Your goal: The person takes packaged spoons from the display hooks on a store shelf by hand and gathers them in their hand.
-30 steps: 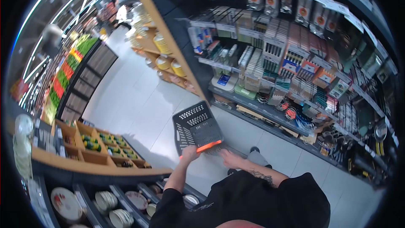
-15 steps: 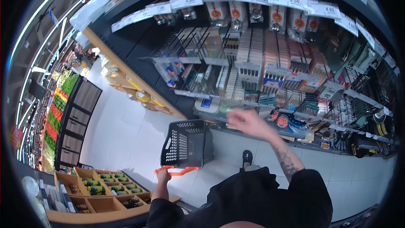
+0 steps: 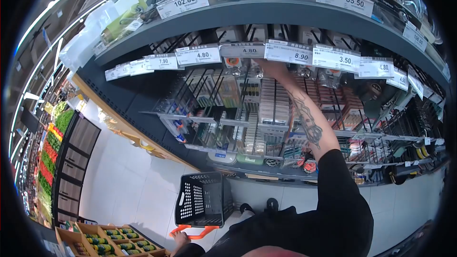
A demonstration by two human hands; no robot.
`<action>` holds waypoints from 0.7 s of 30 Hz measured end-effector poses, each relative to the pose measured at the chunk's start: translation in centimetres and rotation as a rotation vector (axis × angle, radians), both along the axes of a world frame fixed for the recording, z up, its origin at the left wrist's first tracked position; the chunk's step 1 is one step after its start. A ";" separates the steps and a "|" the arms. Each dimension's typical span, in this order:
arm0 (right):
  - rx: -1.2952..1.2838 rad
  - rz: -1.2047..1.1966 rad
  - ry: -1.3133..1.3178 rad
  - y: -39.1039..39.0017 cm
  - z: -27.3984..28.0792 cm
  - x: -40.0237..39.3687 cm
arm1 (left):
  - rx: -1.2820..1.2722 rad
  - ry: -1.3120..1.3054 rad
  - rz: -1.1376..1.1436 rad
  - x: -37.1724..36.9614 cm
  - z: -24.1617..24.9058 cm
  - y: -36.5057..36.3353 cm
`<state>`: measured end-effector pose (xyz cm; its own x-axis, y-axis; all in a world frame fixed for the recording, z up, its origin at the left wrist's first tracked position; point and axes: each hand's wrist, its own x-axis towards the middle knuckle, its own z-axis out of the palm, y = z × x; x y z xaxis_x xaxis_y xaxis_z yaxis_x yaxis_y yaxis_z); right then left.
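Note:
At the bottom, my left hand (image 3: 180,239) is closed around the orange handle (image 3: 202,233) of a black shopping basket (image 3: 202,202) with perforated sides. My right hand (image 3: 272,68) is raised to the shelf display, just under the row of price tags (image 3: 247,50). Small hanging packets with orange round labels (image 3: 233,62) are right beside its fingers. The fingers are partly hidden behind the tags and blurred, so whether they grip a packet does not show.
Below the hand, rows of hanging packaged goods (image 3: 273,109) fill the rack on hooks. An upper shelf edge (image 3: 266,12) juts out overhead with larger price tags. Wooden bins of bottles (image 3: 102,242) stand at lower left, a produce stand (image 3: 50,157) further left.
My right hand has risen from the lower shelf front to the hanging packets under the price tags. The view has shifted, showing more of the upper shelf. My left hand still holds the basket handle.

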<state>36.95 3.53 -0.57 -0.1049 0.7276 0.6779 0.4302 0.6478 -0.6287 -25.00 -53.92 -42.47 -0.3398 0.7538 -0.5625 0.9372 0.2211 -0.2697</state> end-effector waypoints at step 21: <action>-0.030 -0.118 0.057 3.9 -1.1 1.3 | -0.191 -0.114 -0.070 -3.4 1.0 3.4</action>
<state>38.26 7.45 -1.63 0.0203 0.7529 0.6578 0.4653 0.5753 -0.6727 -28.39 -50.56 -41.50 -0.2162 0.6498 -0.7287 0.9753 0.1096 -0.1916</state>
